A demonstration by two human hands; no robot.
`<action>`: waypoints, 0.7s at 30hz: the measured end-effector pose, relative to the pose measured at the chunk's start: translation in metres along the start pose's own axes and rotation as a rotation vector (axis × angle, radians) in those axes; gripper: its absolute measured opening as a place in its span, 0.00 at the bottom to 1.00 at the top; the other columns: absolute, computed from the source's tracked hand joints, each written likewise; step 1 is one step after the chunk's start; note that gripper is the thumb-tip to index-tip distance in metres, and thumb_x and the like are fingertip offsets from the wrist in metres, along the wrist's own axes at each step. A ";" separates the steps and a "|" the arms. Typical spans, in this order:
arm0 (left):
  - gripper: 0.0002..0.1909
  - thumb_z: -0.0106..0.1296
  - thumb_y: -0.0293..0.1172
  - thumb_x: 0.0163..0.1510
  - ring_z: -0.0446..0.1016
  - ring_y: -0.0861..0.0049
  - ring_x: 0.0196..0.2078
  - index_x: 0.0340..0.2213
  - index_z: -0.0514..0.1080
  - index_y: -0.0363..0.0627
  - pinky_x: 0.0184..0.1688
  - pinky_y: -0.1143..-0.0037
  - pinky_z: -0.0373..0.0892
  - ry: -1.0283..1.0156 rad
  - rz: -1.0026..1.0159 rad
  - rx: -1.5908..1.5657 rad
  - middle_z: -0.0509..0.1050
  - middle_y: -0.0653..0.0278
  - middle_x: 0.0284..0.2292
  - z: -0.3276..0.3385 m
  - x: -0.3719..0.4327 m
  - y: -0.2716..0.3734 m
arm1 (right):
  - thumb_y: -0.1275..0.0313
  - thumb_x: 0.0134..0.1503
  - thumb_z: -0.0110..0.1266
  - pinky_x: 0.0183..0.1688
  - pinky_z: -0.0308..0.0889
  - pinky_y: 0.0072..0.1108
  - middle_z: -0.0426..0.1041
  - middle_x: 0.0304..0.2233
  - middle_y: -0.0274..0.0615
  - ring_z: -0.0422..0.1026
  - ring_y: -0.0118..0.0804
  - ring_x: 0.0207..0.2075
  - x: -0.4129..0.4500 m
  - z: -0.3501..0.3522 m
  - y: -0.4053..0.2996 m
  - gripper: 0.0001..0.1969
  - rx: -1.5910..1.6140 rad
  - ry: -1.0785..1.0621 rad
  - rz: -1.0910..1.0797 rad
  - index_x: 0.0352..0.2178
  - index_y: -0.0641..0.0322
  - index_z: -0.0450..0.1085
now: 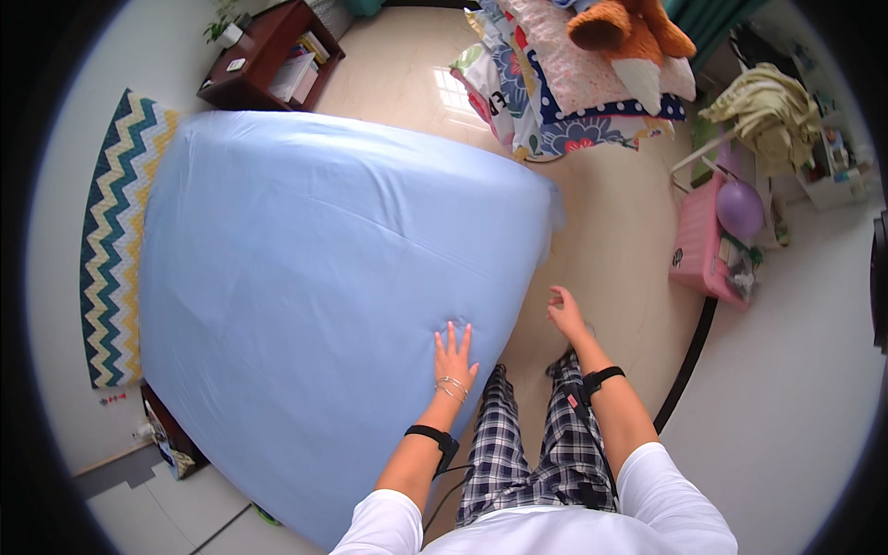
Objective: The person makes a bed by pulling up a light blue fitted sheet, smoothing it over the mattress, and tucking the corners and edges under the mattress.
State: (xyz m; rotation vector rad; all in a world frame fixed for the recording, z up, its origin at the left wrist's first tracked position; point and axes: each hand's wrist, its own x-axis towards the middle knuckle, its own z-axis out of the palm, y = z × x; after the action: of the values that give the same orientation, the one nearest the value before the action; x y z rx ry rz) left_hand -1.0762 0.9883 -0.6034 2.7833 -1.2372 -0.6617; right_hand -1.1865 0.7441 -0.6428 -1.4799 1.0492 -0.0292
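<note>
A light blue fitted sheet (pixel 298 277) covers the bed's mattress, with a few creases across its top. My left hand (pixel 454 357) lies palm down on the sheet near the bed's right edge, fingers spread, silver bracelets at the wrist. Off the side of the bed, above the floor, my right hand (pixel 564 313) hangs with nothing in it, its fingers loosely curled and apart. Black straps circle both forearms.
A zigzag-patterned headboard cover (pixel 114 243) stands against the wall at left. Beyond the bed is a dark wood nightstand (pixel 253 66). Folded bedding with pillows (pixel 576 76) and a plush fox (pixel 628 35) is piled at the far right. A pink storage bin (pixel 697 239) stands right.
</note>
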 end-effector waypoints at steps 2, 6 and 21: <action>0.43 0.54 0.41 0.35 0.39 0.51 0.53 0.51 0.42 0.64 0.51 0.63 0.48 -0.012 -0.115 -0.028 0.40 0.55 0.52 -0.008 0.026 0.026 | 0.81 0.41 0.43 0.25 0.63 0.19 0.61 0.36 0.45 0.66 0.30 0.21 0.047 -0.024 -0.040 0.25 -0.088 -0.029 0.013 0.45 0.60 0.52; 0.47 0.56 0.43 0.32 0.33 0.42 0.52 0.50 0.40 0.69 0.49 0.54 0.46 -0.122 -0.436 -0.063 0.33 0.53 0.53 -0.035 0.046 0.061 | 0.82 0.40 0.41 0.38 0.60 0.25 0.58 0.42 0.50 0.63 0.43 0.38 0.116 -0.028 -0.078 0.29 -0.418 0.155 -0.287 0.48 0.57 0.47; 0.54 0.58 0.38 0.30 0.28 0.44 0.53 0.51 0.31 0.47 0.51 0.57 0.41 0.149 -1.046 -0.418 0.24 0.44 0.50 -0.037 0.150 0.200 | 0.78 0.38 0.47 0.24 0.63 0.25 0.68 0.17 0.47 0.69 0.40 0.20 0.244 -0.098 -0.085 0.04 -0.635 -0.262 -0.233 0.16 0.70 0.65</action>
State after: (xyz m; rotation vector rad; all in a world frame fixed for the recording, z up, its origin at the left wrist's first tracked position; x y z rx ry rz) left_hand -1.1132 0.7387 -0.5873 2.8269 0.4430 -0.5888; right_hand -1.0523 0.5060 -0.6837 -2.1067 0.6914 0.3536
